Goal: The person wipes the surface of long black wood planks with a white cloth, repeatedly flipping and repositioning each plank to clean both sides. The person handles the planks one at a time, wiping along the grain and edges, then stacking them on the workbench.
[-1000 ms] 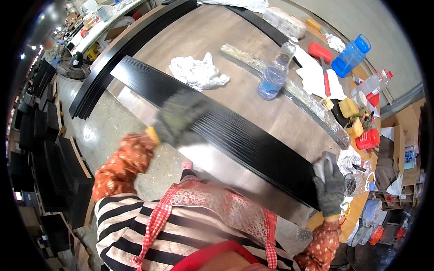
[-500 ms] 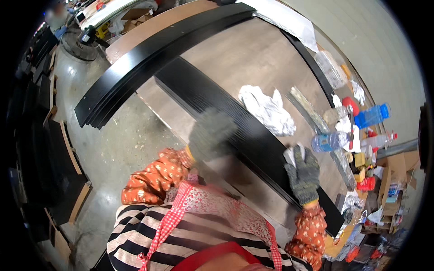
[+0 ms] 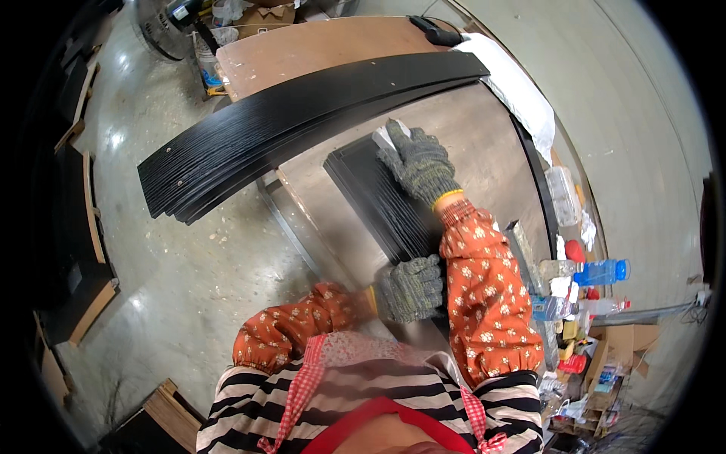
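**Packages crowd the right edge**

Brown cardboard box (image 3: 622, 349) at lower right, flaps open. Clear plastic bottle with blue cap (image 3: 601, 270) lying above it. Red container (image 3: 575, 250) just beyond. Open cardboard carton (image 3: 274, 13) at top, near a pale bucket (image 3: 206, 62).

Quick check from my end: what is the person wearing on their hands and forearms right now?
Both hands, left hand and right hand, wear grey speckled knit work gloves; the right glove shows a yellow cuff edge at the wrist. Both forearms are covered by loose orange sleeve covers printed with small white flowers, gathered at the wrists.
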A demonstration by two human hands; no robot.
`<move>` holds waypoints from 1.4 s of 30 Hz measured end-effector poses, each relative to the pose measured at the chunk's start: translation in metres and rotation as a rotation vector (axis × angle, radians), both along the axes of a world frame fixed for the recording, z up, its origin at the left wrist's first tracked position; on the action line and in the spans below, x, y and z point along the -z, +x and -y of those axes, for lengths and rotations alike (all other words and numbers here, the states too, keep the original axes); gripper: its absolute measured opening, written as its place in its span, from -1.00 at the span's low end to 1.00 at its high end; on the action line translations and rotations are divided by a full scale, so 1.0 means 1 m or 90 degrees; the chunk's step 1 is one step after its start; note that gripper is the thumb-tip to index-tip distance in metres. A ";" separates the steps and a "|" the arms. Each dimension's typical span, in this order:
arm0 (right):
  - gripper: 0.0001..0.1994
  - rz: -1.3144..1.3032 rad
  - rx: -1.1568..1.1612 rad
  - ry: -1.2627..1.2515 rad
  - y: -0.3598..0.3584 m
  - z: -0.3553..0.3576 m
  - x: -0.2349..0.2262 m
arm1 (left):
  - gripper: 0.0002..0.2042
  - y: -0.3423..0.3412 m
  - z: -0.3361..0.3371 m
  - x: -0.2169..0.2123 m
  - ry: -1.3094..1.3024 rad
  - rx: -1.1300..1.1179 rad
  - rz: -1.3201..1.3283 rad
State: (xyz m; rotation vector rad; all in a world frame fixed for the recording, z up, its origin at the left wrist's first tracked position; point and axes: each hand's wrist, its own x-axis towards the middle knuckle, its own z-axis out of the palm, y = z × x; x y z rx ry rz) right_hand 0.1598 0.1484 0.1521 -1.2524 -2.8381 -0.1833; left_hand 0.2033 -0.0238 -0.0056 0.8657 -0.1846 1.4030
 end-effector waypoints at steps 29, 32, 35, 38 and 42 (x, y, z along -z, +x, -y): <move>-0.52 -0.050 -0.245 0.066 -0.031 0.062 -0.006 | -0.57 -0.005 -0.008 0.000 0.316 -0.817 -0.698; -0.58 -0.036 -0.247 0.083 0.019 0.094 -0.020 | -0.58 -0.008 0.008 -0.015 0.008 -0.514 -0.354; -0.60 0.002 -0.227 0.159 0.048 0.113 -0.019 | -0.60 -0.024 0.028 -0.047 -0.227 -0.122 -0.131; -0.63 -0.026 -0.194 0.172 0.036 0.113 0.001 | -0.60 -0.036 0.031 -0.043 0.160 -0.491 -0.717; -0.65 -0.040 -0.223 0.243 -0.013 0.086 0.014 | -0.59 -0.033 0.028 -0.050 0.307 -0.561 -0.839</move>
